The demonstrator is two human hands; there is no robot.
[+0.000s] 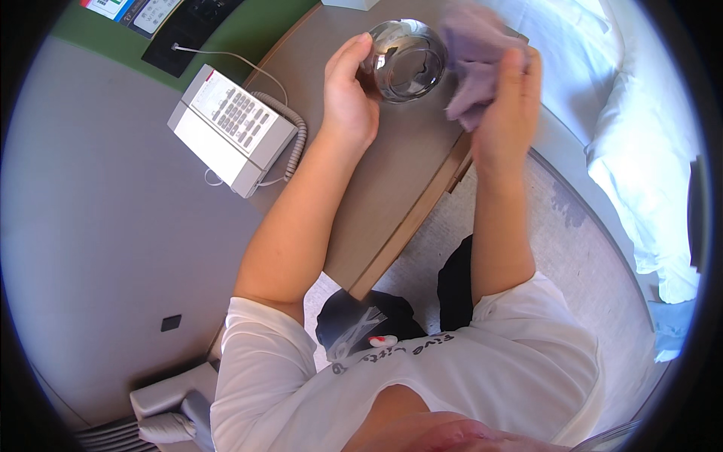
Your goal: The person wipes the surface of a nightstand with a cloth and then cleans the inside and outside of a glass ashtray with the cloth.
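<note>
A round, clear glass vessel is tilted above the desk, its round base facing me. My left hand grips its left side, with the thumb near the upper edge. On the right, my right hand holds a crumpled mauve cloth, which is slightly blurred. The cloth hangs close to the glass's right side; whether the two touch I cannot tell. Some fingers of my right hand are hidden behind the cloth and hand.
A grey-brown desk with a wooden edge lies below my hands. A white corded telephone is at its left, by the wall. A white box stands at the top. White bedding lies at the right. An armchair is at lower left.
</note>
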